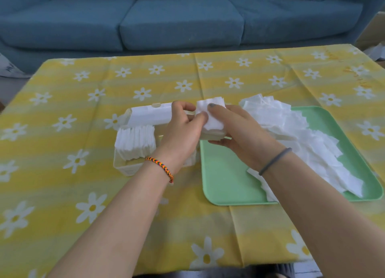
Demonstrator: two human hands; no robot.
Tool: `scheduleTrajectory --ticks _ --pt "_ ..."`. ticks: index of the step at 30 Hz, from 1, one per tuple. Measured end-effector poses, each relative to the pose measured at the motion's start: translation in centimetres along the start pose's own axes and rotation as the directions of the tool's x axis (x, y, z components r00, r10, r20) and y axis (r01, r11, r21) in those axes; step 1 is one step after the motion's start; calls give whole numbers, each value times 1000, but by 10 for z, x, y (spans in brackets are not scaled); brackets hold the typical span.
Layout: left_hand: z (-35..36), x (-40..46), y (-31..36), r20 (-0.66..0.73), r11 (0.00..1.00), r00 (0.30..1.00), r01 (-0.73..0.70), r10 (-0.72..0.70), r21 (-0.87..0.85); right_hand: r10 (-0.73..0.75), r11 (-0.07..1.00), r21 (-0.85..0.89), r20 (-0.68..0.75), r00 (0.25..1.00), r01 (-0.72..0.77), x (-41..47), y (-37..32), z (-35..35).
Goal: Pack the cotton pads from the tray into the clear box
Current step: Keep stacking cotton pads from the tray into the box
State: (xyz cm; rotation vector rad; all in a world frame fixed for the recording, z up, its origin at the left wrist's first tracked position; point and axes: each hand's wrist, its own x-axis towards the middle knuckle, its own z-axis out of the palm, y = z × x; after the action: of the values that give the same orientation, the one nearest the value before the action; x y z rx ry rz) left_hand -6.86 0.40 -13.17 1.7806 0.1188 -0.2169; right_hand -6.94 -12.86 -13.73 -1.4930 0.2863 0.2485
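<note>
A stack of white square cotton pads (212, 119) is held between both hands above the gap between box and tray. My right hand (239, 131) cups it from below with the thumb on top. My left hand (183, 129) pinches its left edge. The clear box (129, 167) lies open at centre left, its lid (150, 115) tipped back, with a row of pads (135, 142) standing on edge in its left part. A green tray (227, 184) at the right carries a loose heap of pads (302, 138) along its far and right side.
The table wears a yellow cloth with white daisies (83, 206). Beyond the far edge stands a blue sofa (181, 21) with cushions. A cardboard box edge (373, 31) shows at the far right.
</note>
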Motion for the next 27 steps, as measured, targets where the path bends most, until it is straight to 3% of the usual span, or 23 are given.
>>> scheduleTrajectory --ticks 5,8,10,11,13,15,19,27 --pt "-31 3 -1 -6 996 1000 17 -17 82 -13 1000 8 93 996 12 6 -4 16" --pt "-58 9 -3 -92 996 996 7 1 91 9 999 -38 25 1000 -8 11 -5 37" --pt "-78 15 -8 -202 979 978 0 42 202 -2 981 -194 -57 998 -9 11 -7 49" --pt "-88 16 -12 -237 950 970 19 59 313 -37 941 -340 -90 995 4 12 -8 57" --pt "-99 17 -23 -253 842 965 83 64 533 -167 757 -652 -119 979 50 9 -9 67" --pt "-104 17 -33 -255 760 967 178 -17 625 -296 593 -797 -85 951 114 9 -7 82" --pt "-102 21 -46 -229 693 961 273 -157 667 -375 384 -917 -47 926 109 18 4 105" --pt "-110 23 -49 -210 752 973 209 -95 625 -393 102 -994 -14 919 28 30 14 126"
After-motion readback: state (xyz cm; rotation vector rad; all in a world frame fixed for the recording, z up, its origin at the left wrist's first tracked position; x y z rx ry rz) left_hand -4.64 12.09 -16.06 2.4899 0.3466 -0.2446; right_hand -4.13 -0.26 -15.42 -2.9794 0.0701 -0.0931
